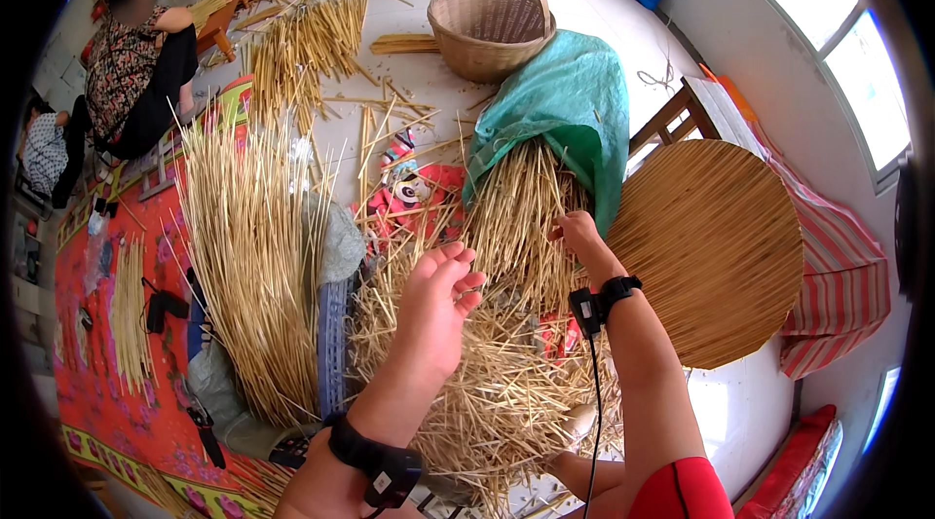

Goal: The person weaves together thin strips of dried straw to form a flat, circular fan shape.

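My left hand (443, 300) is raised over a loose heap of short straw pieces (487, 422). Its fingers are loosely bent and apart, with nothing visible in them. Further right, my right hand (581, 235) has its fingertips drawn together at the edge of a bundle of straw stalks (521, 207). What little it pinches there is partly hidden by the fingers. That bundle sticks out of the mouth of a green woven sack (575, 81), which lies on its side. Each wrist wears a black strapped device.
Long straw stalks (253, 266) stand in a blue crate (333, 349) at left. A round wooden board (711, 251) leans at right. Beyond the sack is a wicker basket (492, 27). More cut stalks (307, 47) lie farther back. A person (136, 71) sits at far left.
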`<state>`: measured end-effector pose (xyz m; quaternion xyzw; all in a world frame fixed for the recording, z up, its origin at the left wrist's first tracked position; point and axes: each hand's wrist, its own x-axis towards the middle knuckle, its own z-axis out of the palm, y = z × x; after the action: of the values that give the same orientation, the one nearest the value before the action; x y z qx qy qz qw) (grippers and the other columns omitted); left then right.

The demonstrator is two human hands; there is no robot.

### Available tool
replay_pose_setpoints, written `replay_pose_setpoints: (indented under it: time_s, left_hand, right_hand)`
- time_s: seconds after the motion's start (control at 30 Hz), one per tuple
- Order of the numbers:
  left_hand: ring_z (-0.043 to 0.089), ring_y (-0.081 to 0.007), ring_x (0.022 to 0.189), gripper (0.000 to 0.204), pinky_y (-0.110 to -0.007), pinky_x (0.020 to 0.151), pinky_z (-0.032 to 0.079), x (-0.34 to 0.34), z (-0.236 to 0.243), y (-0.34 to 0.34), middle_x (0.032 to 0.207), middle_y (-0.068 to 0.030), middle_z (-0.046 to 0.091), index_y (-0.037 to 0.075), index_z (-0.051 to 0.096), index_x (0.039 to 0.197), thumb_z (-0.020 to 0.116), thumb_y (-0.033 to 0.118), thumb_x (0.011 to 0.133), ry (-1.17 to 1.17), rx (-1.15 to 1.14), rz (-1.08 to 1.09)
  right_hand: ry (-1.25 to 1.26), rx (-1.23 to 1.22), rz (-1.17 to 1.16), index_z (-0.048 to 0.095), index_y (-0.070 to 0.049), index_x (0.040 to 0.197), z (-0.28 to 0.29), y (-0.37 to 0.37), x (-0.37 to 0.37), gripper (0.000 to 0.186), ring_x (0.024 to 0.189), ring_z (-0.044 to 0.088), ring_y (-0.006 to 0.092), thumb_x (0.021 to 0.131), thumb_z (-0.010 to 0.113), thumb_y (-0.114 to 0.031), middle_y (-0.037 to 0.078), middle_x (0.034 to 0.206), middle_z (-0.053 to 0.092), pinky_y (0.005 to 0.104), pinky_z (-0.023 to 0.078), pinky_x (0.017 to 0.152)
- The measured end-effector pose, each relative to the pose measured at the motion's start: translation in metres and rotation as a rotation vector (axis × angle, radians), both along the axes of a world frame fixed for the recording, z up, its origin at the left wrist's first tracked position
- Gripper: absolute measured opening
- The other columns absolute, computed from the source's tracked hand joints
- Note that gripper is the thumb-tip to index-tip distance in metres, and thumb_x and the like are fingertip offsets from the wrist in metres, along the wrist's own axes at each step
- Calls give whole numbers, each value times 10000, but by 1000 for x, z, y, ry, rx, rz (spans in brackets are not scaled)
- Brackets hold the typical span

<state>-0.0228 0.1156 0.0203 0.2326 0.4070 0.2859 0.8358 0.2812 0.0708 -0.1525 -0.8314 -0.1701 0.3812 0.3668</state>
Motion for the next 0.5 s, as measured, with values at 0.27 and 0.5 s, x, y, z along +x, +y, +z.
replay_pose_setpoints:
  time_s: [0.27,0.5]
  left_hand:
    - [544,-138,851,253,-245,696,431,2,-1,-4,1049,-51,546,49,486,1100,504,91,851,-33,8,-22]
    - [557,-132,823,215,-240,675,431,2,-5,-12,1004,-35,551,69,494,1065,502,94,852,-16,29,-43]
  right_hand:
    - [375,54,-91,582,77,866,46,-40,-17,256,597,615,212,891,456,-145,152,768,631,286,466,465]
    - [905,221,-225,430,66,1080,95,-102,-94,312,883,626,328,956,305,-192,279,1075,559,369,563,699]
